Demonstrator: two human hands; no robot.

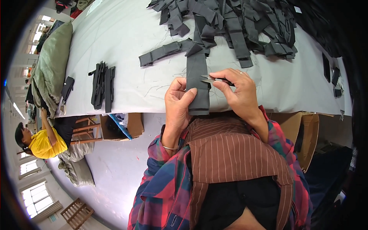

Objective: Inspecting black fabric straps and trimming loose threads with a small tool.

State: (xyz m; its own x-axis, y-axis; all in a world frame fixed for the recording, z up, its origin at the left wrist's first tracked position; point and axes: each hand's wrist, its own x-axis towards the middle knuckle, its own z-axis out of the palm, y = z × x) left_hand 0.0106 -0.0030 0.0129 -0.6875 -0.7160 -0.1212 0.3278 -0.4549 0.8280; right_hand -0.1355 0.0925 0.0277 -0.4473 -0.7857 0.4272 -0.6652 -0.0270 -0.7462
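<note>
My left hand (179, 100) pinches a dark grey fabric strip (197, 69) near its lower end, thumb on top. The strip runs away from me toward the pile and overhangs the table's near edge slightly. In my right hand (238, 90) is a pair of small thread snips (214, 79), with pointed metal blades and a dark handle. The blade tips lie at the strip's right edge; whether they touch a thread is too small to tell. Another folded strip (163, 53) lies just beyond my left hand. Loose threads are scattered around the strip.
A big heap of dark strips (237, 23) covers the table's far side. At left lies a neat stack of strips (100, 86), near a green cloth bundle (51, 63). Cardboard boxes (132, 126) stand under the table. A person in yellow (48, 143) is at far left.
</note>
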